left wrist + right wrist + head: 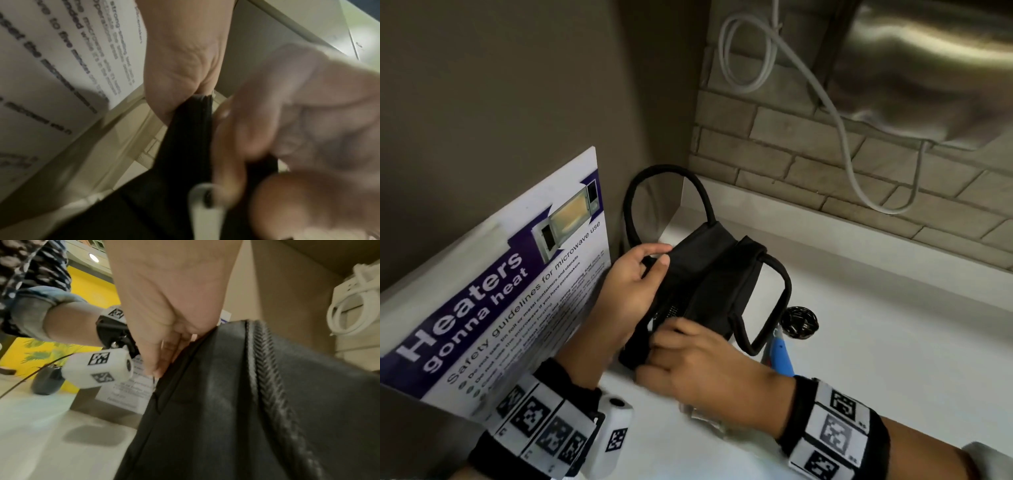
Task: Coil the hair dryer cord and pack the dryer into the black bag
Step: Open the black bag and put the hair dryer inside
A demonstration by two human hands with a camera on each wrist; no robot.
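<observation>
The black bag (709,274) stands on the white counter (876,359), its two loop handles up. My left hand (659,258) pinches the bag's far left rim between thumb and fingers; the left wrist view shows the black bag edge (195,123) caught in my left hand (185,84). At the bag's near end my right hand (671,342) grips the fabric, its fingers (162,353) curled over the bag's seam (226,402). A dotted patch (671,310) shows in the bag's mouth. To the right of the bag lie a black coiled cord (799,322) and a blue object (780,353), partly hidden.
A microwave safety poster (500,291) leans against the wall on the left. White cable (753,54) loops down the brick wall beside a steel appliance (928,68). In the right wrist view a small potted plant (47,381) stands further along the counter.
</observation>
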